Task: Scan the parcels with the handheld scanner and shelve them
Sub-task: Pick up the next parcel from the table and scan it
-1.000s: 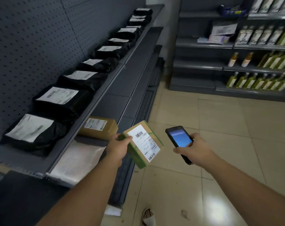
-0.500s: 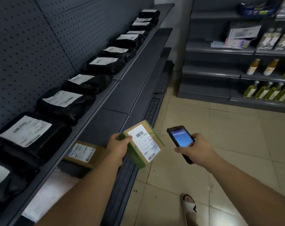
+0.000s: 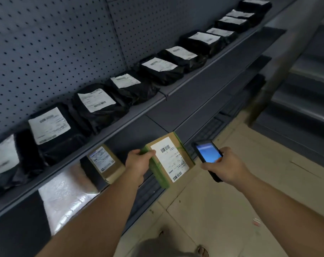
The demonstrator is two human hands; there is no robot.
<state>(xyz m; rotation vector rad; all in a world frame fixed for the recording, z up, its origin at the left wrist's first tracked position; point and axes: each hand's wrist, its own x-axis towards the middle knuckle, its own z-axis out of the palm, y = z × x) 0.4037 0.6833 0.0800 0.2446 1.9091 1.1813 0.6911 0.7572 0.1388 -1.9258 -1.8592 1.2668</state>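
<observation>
1. Swinging left since a second ago, my view now fills with the grey metal shelf [image 3: 178, 89]; the bottle racks have left frame.
2. Left hand [image 3: 139, 162] still grips the small brown cardboard parcel with green tape [image 3: 168, 160], fingers curled round its edge, at lower centre.
3. Right hand [image 3: 226, 166] stays wrapped round the black handheld scanner [image 3: 207, 154], screen lit; I judge shelving comes next.
4. Black labelled bags [image 3: 96, 106] line that shelf before grey pegboard [image 3: 46, 43]; beige floor tiles [image 3: 250, 182] at lower right.
</observation>
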